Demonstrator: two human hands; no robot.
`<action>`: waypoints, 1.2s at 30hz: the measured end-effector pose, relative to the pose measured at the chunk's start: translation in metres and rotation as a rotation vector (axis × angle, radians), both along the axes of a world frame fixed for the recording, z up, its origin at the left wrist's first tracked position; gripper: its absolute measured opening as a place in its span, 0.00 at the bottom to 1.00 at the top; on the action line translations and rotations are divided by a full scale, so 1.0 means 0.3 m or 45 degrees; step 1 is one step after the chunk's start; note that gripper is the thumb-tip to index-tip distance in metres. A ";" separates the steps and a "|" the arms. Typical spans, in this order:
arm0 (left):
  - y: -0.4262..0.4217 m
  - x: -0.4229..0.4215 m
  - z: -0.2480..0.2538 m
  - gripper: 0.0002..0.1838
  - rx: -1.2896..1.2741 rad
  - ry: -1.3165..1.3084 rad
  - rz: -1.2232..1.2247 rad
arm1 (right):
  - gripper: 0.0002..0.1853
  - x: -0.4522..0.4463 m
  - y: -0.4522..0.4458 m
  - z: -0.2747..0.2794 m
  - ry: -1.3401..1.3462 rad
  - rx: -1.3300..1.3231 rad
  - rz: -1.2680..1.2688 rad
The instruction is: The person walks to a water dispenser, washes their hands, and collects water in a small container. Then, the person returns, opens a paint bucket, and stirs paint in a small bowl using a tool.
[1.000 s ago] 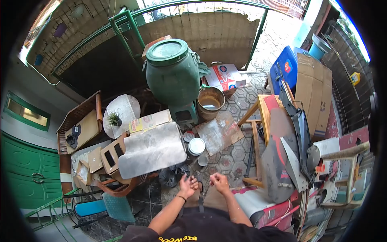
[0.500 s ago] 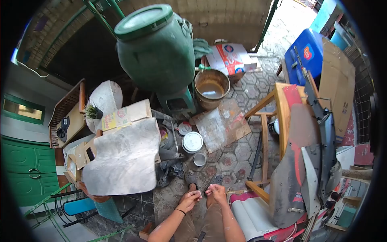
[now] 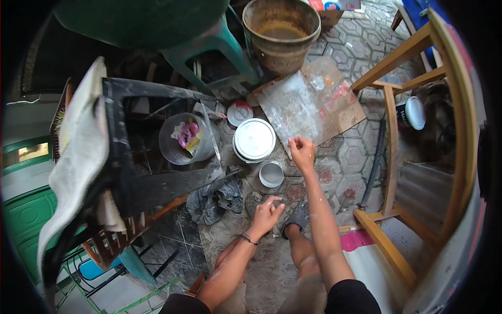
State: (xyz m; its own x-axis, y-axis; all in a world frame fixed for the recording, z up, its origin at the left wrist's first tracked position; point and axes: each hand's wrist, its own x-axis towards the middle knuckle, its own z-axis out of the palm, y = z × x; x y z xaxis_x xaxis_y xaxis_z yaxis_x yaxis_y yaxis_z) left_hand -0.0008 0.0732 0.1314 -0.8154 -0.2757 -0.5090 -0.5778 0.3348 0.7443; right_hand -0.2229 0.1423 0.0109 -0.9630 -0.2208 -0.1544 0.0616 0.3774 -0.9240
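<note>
My right hand [image 3: 302, 153] reaches out over the paving by the near edge of a stained cardboard sheet [image 3: 295, 107]. Its fingers are pinched together; a small pale sliver shows beside the fingertips, too small to name. Lower down, my left hand [image 3: 265, 219] hangs above my feet, thumb and fingers apart and nothing seen in it. Between the hands and a white lidded bucket [image 3: 254, 138] stands a small grey cup [image 3: 271, 174]. Left of the cup lies a crumpled black plastic bag [image 3: 214, 201].
A large brown-stained bucket [image 3: 281, 44] stands beyond the cardboard, beside a green plastic stool [image 3: 217, 49]. To the left, a clear tub [image 3: 178, 152] holds scraps under a black frame [image 3: 157, 187]. A wooden chair frame [image 3: 389, 152] is on the right.
My hands were close together above my feet; now they are apart, the right one stretched forward. The view has tipped down and come closer to the ground.
</note>
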 end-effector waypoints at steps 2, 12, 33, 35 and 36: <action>-0.032 -0.072 0.030 0.20 -0.059 -0.041 -0.217 | 0.07 -0.040 -0.045 -0.054 0.082 -0.061 0.099; -0.077 -0.072 0.122 0.25 -0.123 -0.033 -0.725 | 0.59 0.208 0.178 -0.364 0.155 0.621 1.189; 0.005 -0.092 0.073 0.26 -0.141 -0.063 -0.690 | 0.45 0.409 0.166 -0.548 0.262 -0.086 0.422; 0.018 -0.062 0.061 0.25 -0.171 -0.107 -0.699 | 0.46 0.422 0.202 -0.504 0.223 -0.127 0.377; 0.024 -0.047 0.054 0.25 -0.189 -0.125 -0.702 | 0.47 0.425 0.217 -0.480 0.210 -0.148 0.356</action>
State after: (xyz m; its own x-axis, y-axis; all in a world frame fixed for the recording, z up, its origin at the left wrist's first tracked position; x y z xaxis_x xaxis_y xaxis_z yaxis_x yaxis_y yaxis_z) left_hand -0.0149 0.0803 0.1475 -0.8099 0.1022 -0.5776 -0.3523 0.7025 0.6184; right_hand -0.0953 0.2076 -0.1332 -0.8726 -0.4868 0.0398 -0.1829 0.2502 -0.9507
